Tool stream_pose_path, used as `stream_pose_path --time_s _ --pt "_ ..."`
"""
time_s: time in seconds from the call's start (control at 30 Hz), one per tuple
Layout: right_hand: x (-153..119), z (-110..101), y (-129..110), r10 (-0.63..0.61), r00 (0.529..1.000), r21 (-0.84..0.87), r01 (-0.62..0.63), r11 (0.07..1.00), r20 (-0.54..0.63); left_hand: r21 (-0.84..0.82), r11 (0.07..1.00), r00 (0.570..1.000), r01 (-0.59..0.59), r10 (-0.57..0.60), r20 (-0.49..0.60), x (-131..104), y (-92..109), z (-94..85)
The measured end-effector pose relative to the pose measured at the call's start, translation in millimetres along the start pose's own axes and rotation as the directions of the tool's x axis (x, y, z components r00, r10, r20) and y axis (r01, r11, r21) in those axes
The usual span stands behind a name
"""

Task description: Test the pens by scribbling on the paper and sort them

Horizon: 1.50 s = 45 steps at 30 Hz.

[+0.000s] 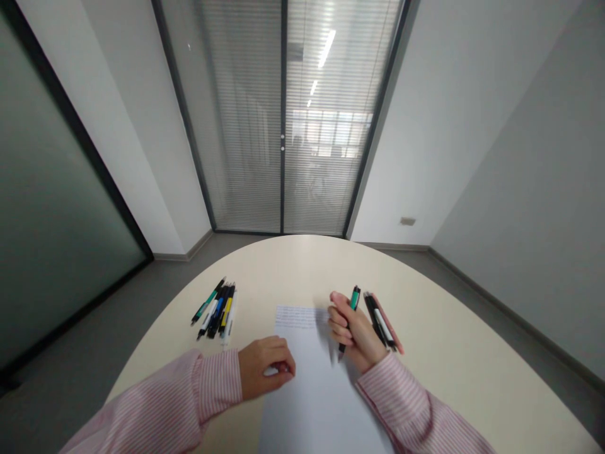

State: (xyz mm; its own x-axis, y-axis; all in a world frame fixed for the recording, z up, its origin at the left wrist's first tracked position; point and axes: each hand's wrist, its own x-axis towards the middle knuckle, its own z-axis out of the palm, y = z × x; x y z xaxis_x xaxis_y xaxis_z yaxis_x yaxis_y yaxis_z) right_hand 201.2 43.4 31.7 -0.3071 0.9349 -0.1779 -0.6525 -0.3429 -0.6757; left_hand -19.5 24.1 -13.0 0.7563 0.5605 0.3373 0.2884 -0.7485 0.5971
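My right hand [357, 331] is closed around a green and black pen [355, 297], held above the paper. The pen's green end sticks out at the top of the fist, and its dark tip points down below the fingers. A sheet of white paper [307, 391] with lines of small writing along its far end lies in front of me. My left hand [268, 369] rests over the sheet's left edge. Its fingers are curled with thumb and forefinger close together, and nothing shows between them.
Left of the paper is a bunch of several pens [220, 312] in green, blue, yellow, black and white. Beside my right hand lies a smaller group of black, white and pink pens [380, 321]. All rest on a round cream table [302, 265], with a glass door [283, 157] beyond.
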Motion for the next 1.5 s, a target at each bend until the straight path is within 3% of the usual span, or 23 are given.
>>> stream_pose_path --time_s 0.13,0.33,0.6,0.73,0.87,0.97,1.07,1.2,1.33,1.37,1.5 --pt "-5 2 2 -0.002 1.000 0.053 0.001 0.999 0.015 0.007 1.000 1.000 0.013 -0.013 -0.012 0 1 0.6" --pt "-6 1 -1 0.092 0.975 0.208 -0.135 0.969 0.201 0.011 0.999 0.999 0.035 -0.035 -0.012 1 3 0.6" --pt "-3 -7 2 0.102 0.983 0.282 -0.142 0.949 0.153 0.010 0.999 0.999 0.037 -0.037 -0.007 1 4 0.2" --pt "0 -5 3 -0.041 0.999 0.289 0.032 0.957 0.024 0.017 0.999 0.999 0.042 -0.042 -0.015 2 5 0.0" --pt "-1 -3 -2 -0.207 0.974 0.293 0.226 0.929 -0.097 0.018 0.999 0.999 0.040 -0.040 -0.016 4 5 -0.4" --pt "-8 -4 -11 -0.319 0.930 0.137 0.345 0.928 -0.180 0.020 0.999 0.999 0.039 -0.038 -0.017 5 4 -0.2" --pt "-21 -13 -22 -0.409 0.895 -0.120 0.393 0.912 -0.176 0.023 0.999 0.999 0.041 -0.041 -0.013 6 3 0.0" --pt "-43 -42 -39 -0.496 0.826 -0.390 0.377 0.840 -0.269 0.024 0.999 0.999 0.049 -0.049 -0.009 6 3 -0.9" --pt "-61 -85 -54 -0.514 0.723 -0.570 0.201 0.797 -0.462 0.016 0.998 0.999 0.054 -0.054 -0.005 7 3 -1.4" --pt "-63 -95 -57 -0.545 0.671 -0.613 0.167 0.772 -0.503 0.017 0.998 0.999 0.053 -0.053 -0.004 8 3 -1.2" --pt "-68 -115 -60 -0.721 0.501 -0.782 0.131 0.610 -0.478 0.029 0.998 0.998 0.061 -0.061 -0.010 8 2 1.1"
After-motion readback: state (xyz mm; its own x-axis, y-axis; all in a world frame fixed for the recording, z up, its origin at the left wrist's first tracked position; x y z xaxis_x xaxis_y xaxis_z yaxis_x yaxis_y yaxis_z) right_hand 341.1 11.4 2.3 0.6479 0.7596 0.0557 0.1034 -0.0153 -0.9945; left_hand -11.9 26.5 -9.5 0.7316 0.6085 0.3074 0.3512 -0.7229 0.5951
